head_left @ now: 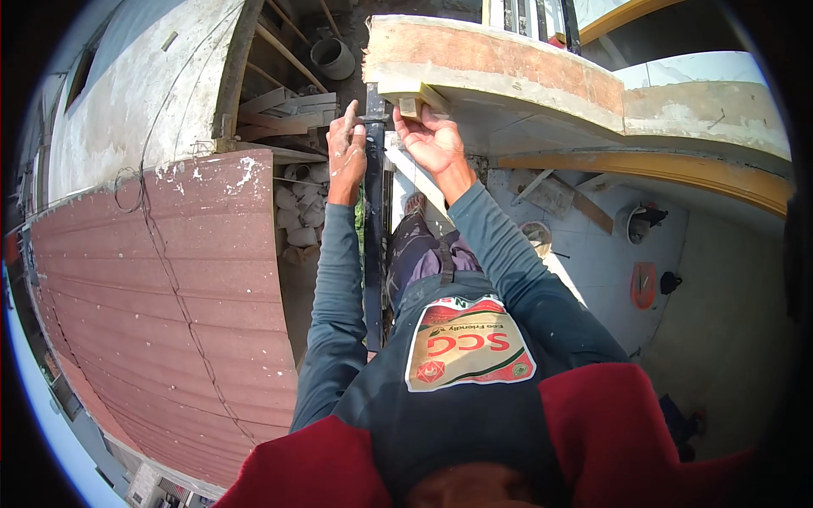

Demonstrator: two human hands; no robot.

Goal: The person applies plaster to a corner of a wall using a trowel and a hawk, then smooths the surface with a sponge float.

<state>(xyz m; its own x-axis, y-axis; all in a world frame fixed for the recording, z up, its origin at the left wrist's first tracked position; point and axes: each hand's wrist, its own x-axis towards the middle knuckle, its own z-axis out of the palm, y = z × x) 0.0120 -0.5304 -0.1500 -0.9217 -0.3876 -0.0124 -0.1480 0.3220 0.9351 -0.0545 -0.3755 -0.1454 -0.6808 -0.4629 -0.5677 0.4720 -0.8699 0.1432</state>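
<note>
My right hand (434, 142) is raised with its palm turned up. Its fingers close on a pale yellow wooden block (411, 107), which is up against the end of a rough concrete ledge (508, 63). A flat yellowish piece (398, 86) lies just above the block; whether the two are joined I cannot tell. To the left, my left hand (345, 157) is spattered with pale material and holds nothing I can see. Its index finger stretches upward and the thumb stands apart. Close by its fingertips is a dark metal post (373, 169).
A rusty red corrugated roof (169, 296) with loose cables fills the left side. Below the ledge lies a tiled floor with a bucket (639, 224) and an orange-red basin (644, 285). Filled sacks (301, 212), planks (288, 110) and a grey bucket (332, 59) lie left of the post.
</note>
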